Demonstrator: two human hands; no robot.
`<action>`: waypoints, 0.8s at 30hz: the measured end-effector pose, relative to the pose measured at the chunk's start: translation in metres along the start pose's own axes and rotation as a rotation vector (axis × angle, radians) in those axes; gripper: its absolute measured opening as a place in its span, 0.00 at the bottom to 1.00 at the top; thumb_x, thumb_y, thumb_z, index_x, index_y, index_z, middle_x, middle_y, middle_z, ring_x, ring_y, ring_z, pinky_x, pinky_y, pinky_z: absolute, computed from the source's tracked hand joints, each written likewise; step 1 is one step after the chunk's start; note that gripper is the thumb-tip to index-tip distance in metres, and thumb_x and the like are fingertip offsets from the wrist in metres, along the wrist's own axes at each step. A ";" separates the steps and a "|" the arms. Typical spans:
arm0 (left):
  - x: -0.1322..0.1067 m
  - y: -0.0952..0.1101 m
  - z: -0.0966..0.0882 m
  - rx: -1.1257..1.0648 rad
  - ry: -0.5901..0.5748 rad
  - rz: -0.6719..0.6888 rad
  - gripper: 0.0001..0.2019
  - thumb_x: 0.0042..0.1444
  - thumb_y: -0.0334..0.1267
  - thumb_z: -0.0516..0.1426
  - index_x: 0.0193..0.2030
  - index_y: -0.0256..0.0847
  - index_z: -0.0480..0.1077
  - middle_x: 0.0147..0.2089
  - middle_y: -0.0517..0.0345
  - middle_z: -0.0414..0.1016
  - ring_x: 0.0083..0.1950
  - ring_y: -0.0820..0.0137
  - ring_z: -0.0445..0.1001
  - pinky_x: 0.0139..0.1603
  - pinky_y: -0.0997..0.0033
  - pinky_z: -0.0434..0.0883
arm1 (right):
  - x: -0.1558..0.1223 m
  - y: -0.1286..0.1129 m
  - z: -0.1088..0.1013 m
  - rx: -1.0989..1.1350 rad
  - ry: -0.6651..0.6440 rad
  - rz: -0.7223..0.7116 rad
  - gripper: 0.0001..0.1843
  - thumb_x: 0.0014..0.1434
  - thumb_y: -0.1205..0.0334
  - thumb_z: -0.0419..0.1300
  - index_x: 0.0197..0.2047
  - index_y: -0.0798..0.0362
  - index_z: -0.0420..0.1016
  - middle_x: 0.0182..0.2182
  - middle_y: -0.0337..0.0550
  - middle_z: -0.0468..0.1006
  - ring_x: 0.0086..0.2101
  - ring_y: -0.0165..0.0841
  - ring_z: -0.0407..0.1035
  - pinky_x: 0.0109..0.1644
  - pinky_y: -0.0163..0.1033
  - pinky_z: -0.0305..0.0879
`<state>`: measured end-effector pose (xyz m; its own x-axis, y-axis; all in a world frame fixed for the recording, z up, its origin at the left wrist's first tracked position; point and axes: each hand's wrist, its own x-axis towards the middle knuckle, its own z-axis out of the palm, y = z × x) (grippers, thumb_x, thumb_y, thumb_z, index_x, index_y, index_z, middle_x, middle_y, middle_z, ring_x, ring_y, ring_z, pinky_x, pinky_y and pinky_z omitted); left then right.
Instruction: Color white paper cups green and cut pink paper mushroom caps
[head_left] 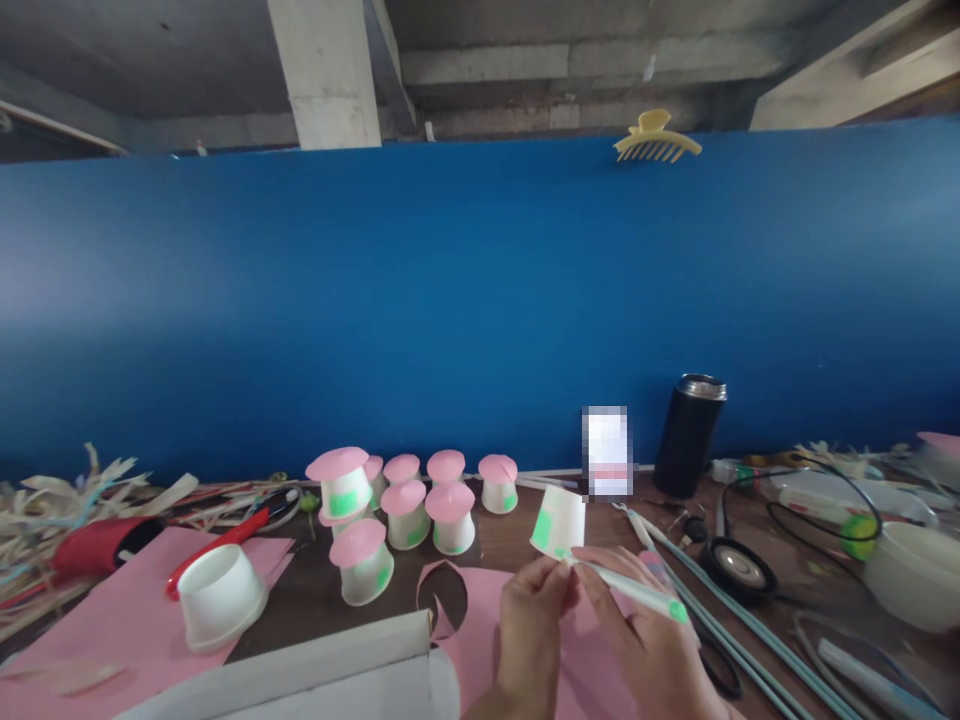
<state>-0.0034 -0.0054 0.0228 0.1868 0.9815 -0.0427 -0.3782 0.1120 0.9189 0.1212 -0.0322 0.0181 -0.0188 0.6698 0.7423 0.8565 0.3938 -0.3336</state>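
Head view: left hand [531, 612] pinches paper cup [559, 521]; right hand [646, 645] grips marker [628, 587].

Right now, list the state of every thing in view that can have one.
paper cup: tilted, pinched by left hand
pen: gripped in right hand, one end near the cup
black flask: upright, lid on
mushroom cups: upside down, pink caps on
white cup: mouth up, uncapped
pink sheet: round hole cut out

Soft, even daylight, seemingly from the left, washes pale glare across the blue board [480, 300]. Wide-lens bending curves the edges; the counter [495, 545] foreground and corners look slightly blurred.
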 end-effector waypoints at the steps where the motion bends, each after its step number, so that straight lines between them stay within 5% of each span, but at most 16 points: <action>1: -0.001 0.002 0.001 0.019 0.003 0.008 0.12 0.47 0.43 0.61 0.21 0.36 0.72 0.19 0.64 0.60 0.25 0.75 0.56 0.29 0.74 0.57 | 0.000 0.000 0.000 -0.004 -0.008 -0.006 0.12 0.64 0.56 0.54 0.49 0.44 0.72 0.41 0.40 0.81 0.41 0.40 0.75 0.54 0.53 0.57; 12: -0.003 0.007 0.001 0.107 0.027 0.023 0.14 0.48 0.43 0.59 0.17 0.39 0.66 0.19 0.64 0.60 0.25 0.74 0.56 0.29 0.73 0.56 | 0.001 0.000 0.000 0.023 -0.041 0.033 0.12 0.65 0.57 0.52 0.49 0.44 0.72 0.40 0.40 0.81 0.42 0.38 0.75 0.51 0.49 0.64; 24: -0.003 0.002 0.001 0.004 0.028 -0.007 0.11 0.47 0.41 0.62 0.20 0.38 0.73 0.19 0.64 0.61 0.25 0.75 0.57 0.29 0.74 0.59 | 0.002 -0.002 -0.001 -0.036 -0.099 0.058 0.12 0.65 0.53 0.51 0.45 0.43 0.74 0.39 0.39 0.81 0.41 0.41 0.75 0.57 0.57 0.56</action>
<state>-0.0032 -0.0080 0.0252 0.1641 0.9846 -0.0599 -0.3737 0.1182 0.9200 0.1197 -0.0323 0.0204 -0.0181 0.7500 0.6612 0.8757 0.3310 -0.3514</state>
